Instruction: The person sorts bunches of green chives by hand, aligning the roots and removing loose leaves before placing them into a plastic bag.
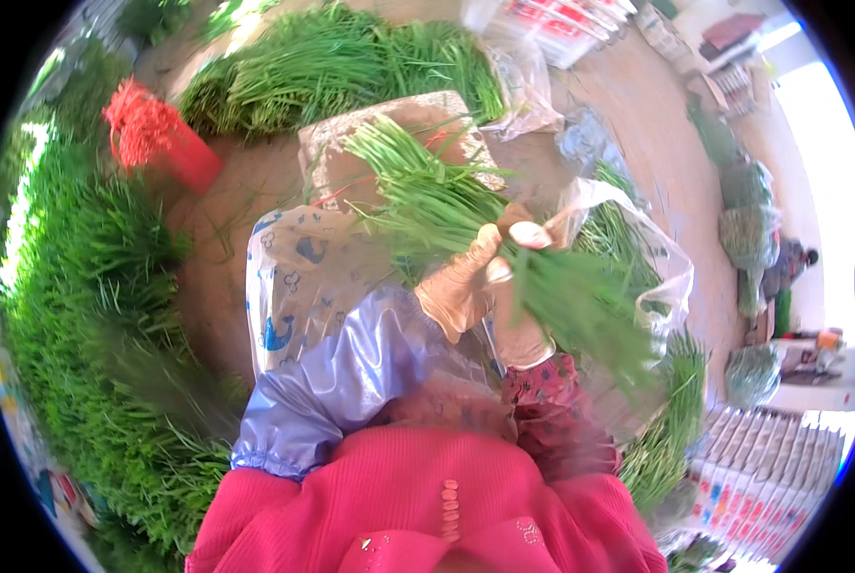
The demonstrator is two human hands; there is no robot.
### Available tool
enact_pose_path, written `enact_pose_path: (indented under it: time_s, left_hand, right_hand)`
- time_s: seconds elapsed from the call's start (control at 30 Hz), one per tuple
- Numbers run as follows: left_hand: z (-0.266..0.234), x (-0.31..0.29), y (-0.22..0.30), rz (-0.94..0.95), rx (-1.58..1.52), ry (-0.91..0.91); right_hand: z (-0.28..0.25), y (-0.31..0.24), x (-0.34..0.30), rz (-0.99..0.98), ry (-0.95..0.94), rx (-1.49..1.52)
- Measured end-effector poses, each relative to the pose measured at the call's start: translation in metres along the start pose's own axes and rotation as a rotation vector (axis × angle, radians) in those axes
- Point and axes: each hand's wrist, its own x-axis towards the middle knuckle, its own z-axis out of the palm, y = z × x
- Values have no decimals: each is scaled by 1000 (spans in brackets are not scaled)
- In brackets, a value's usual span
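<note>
While the left hand (456, 286) and the right hand (520, 329) are both curled closed around a bunch of green stalks (437, 205), it slants through their grasp, its lower-right end blurred. Some fingers are hidden behind it. Just beside that end, a white plastic bag (674, 263) crowds the right. Leftward, past the whale-print plastic cover (294, 250), bare floor (213, 286) leaves room before heaped greens (84, 315), cut off by the dark rim.
</note>
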Motion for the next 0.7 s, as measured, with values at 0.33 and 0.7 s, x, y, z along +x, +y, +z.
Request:
enact_pose_path:
  time_s: [0.33,0.7]
  left_hand:
    - [18,3,24,-297,335,172]
    - [15,-1,39,-431,1151,-53]
  right_hand:
    - [-76,15,-66,-24,-266,-124]
    - [-17,112,-66,261,-154,-44]
